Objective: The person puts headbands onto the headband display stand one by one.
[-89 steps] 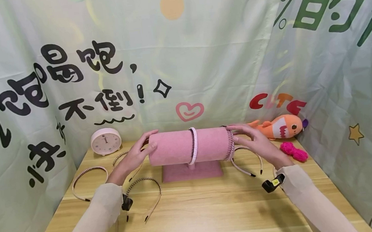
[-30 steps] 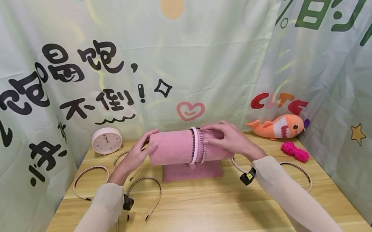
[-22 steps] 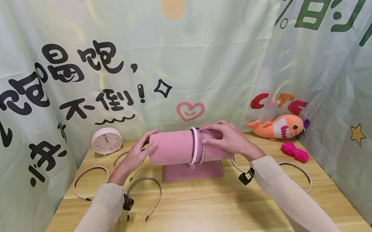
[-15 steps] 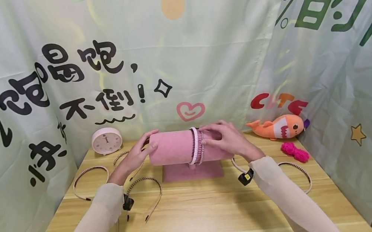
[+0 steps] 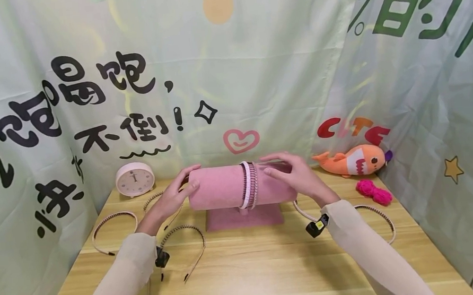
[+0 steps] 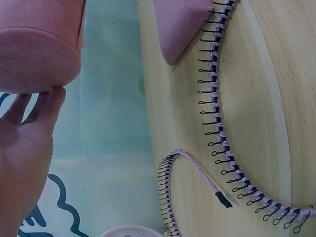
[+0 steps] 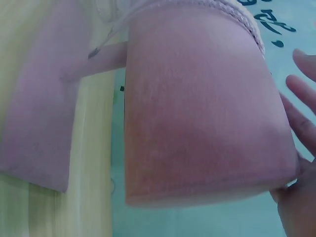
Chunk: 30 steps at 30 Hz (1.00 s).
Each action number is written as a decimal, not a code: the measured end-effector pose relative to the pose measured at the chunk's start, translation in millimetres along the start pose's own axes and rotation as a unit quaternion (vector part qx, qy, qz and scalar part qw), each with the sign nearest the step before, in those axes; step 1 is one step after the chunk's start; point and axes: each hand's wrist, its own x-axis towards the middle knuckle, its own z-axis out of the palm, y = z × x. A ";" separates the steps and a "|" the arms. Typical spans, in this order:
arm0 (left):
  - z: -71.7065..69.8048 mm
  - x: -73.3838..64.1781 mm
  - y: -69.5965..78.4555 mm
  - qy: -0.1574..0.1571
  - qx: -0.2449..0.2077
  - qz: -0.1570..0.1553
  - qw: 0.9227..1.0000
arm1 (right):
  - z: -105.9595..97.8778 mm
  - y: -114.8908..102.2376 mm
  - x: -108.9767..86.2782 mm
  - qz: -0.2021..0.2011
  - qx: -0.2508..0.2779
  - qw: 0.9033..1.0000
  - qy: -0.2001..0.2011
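A pink headband stand (image 5: pixel 216 187) with a horizontal roll stands mid-table in the head view. My left hand (image 5: pixel 170 202) grips the roll's left end, thumb at the front and fingers behind. Two headbands circle the roll's middle side by side: a white one (image 5: pixel 247 187) and, touching its right side, one with dark wire loops (image 5: pixel 255 186). My right hand (image 5: pixel 301 177) is over the roll's right part, fingers apart and clear of the headbands. In the right wrist view its fingers (image 7: pixel 298 123) are spread beside the roll.
Several loose headbands lie on the table, one at front left (image 5: pixel 182 228), one at far left (image 5: pixel 114 215) and one at right (image 5: pixel 381 212). A round clock (image 5: pixel 135 180) stands at the back left. An orange plush toy (image 5: pixel 355 161) and a pink yarn bundle (image 5: pixel 373 192) lie at the back right.
The looped headband has slid left along the roll from its right end to beside the white one. My right hand has since let go and drawn slightly right. The left hand stays put.
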 end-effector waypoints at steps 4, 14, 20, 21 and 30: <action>-0.4 -0.4 -0.2 0.001 0.001 0.001 1.000 | -11.3 6.6 -7.3 0.003 0.005 1.000 0.016; -0.8 -0.4 -1.1 -0.003 -0.001 0.001 1.000 | -49.2 26.3 -37.0 0.013 0.005 1.000 0.026; -0.3 0.2 -0.4 -0.003 -0.002 0.002 1.000 | -76.1 44.2 -62.6 0.015 -0.001 0.999 0.041; -0.3 0.1 -0.2 -0.003 -0.001 0.001 1.000 | -80.3 47.6 -67.3 0.015 -0.007 0.999 0.044; 0.7 -0.6 0.2 0.000 -0.002 -0.004 1.000 | -108.6 76.9 -112.3 0.058 -0.032 0.995 0.074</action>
